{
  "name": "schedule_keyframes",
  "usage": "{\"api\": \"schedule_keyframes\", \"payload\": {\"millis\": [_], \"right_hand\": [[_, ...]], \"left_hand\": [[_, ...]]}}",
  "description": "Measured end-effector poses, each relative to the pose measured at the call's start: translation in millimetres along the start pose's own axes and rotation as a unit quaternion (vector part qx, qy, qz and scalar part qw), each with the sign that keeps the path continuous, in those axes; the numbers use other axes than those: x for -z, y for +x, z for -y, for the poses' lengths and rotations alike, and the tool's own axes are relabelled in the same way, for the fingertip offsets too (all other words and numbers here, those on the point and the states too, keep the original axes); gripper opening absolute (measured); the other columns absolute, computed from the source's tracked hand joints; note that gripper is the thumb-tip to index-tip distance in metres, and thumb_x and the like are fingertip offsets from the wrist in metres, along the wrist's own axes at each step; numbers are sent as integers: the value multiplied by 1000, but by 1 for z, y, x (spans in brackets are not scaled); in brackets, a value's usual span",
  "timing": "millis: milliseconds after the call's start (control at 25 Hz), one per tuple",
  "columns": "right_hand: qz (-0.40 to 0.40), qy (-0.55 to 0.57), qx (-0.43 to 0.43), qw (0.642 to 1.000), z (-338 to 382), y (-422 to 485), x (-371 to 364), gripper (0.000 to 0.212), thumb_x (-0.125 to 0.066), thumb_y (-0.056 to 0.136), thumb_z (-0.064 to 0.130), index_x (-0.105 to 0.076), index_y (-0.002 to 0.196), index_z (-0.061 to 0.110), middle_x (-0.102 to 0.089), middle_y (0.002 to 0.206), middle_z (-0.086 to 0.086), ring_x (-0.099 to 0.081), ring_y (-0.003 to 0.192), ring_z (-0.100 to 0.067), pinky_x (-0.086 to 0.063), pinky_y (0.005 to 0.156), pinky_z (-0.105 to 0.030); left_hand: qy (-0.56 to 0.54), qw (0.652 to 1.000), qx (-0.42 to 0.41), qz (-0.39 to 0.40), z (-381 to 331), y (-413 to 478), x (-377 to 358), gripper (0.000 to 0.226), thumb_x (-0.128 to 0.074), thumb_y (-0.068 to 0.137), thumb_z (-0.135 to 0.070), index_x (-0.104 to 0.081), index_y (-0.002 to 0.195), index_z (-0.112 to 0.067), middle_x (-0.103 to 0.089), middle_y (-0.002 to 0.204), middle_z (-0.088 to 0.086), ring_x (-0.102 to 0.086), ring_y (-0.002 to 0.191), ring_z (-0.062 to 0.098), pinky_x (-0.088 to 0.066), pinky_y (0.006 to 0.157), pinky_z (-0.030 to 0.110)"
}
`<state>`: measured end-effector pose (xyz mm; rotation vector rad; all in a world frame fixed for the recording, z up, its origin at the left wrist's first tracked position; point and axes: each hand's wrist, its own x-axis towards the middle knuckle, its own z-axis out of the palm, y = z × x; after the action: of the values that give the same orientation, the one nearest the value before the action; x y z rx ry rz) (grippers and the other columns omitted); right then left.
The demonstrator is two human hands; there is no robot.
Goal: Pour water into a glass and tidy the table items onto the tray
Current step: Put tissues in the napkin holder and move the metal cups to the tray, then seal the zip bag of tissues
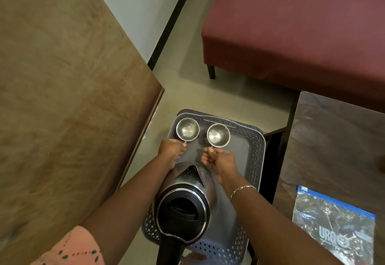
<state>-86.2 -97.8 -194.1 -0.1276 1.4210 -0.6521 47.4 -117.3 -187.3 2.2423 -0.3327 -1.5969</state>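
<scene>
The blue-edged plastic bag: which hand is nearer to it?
Right. The right hand, at the right cup, is up-left of the bag; the left hand, at the left cup, is farther left.

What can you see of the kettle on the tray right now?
The kettle stands upright in the near half of the grey perforated tray. Its body looks like polished steel, with a black top ringed in chrome and a black handle pointing toward the camera. The spout, with a mesh strainer inside, faces the two steel cups. The forearms pass close on either side; contact cannot be told. Water level is hidden.
</scene>
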Motion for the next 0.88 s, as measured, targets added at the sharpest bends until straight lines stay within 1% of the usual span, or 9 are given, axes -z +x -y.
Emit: {"api": "schedule_keyframes", "payload": {"millis": [120,280,400,520,600,640,720,800,880], "right_hand": [[20,-30,-13,999,1,2,-2,26,-48,93,2,-58,69,4,-62,46,2,-54,35,-1,-49,44,-12],[20,-39,-36,998,5,-1,2,19,-52,91,4,-52,73,8,-58,67,-7,-58,40,-4,-51,46,-15],[35,-47,-47,997,15,-11,15,18,-49,93,4,-50,75,8,-54,71,-8,-56,59,-13,-52,53,-19],[46,-40,-4,998,32,-29,40,12,-48,93,6,-49,82,9,-55,73,-8,-53,65,-15,-50,71,-27],[40,-39,72,996,42,-44,70,10,-49,93,7,-51,84,11,-57,76,-8,-53,66,-13,-48,69,-24],[26,-56,118,991,45,-52,89,7,-49,92,6,-52,88,11,-57,77,-7,-54,66,-12,-47,67,-22],[-19,-110,194,975,47,-66,139,6,-51,91,7,-54,93,12,-59,80,-9,-56,69,-13,-48,67,-23],[-78,-157,238,955,44,-77,195,11,-55,88,8,-57,88,19,-62,84,-12,-59,76,-20,-50,73,-33],[-135,-186,243,943,34,-88,243,11,-57,87,8,-60,91,17,-64,89,-13,-61,82,-23,-50,79,-37]], "left_hand": [[28,999,3,26,-1,-3,3,22,-52,91,-5,-50,72,-14,-57,72,2,-51,66,10,-38,61,23],[97,993,-25,59,-9,-21,17,20,-47,90,2,-51,77,-13,-55,74,4,-50,65,11,-39,60,21],[81,993,-90,16,-22,-48,29,12,-50,89,2,-57,97,-5,-60,77,4,-56,71,14,-46,68,24],[66,973,-211,-72,-33,-87,33,13,-58,85,-5,-59,83,-17,-61,81,2,-62,91,28,-50,87,41],[66,943,-300,-126,-33,-126,22,7,-58,87,-13,-59,91,-18,-62,86,1,-62,95,30,-49,84,41],[87,919,-352,-151,-30,-149,10,12,-57,88,-16,-59,99,-17,-63,91,2,-62,94,27,-49,82,39],[131,851,-476,-181,-18,-192,-22,22,-52,88,-15,-57,109,-11,-63,98,3,-59,97,22,-47,86,36],[161,794,-559,-178,7,-218,-66,26,-50,87,-11,-57,112,-6,-62,105,6,-54,106,24,-43,93,34],[206,772,-585,-142,44,-228,-112,31,-49,87,-12,-53,117,-5,-58,118,14,-47,119,31,-37,102,34]]}}
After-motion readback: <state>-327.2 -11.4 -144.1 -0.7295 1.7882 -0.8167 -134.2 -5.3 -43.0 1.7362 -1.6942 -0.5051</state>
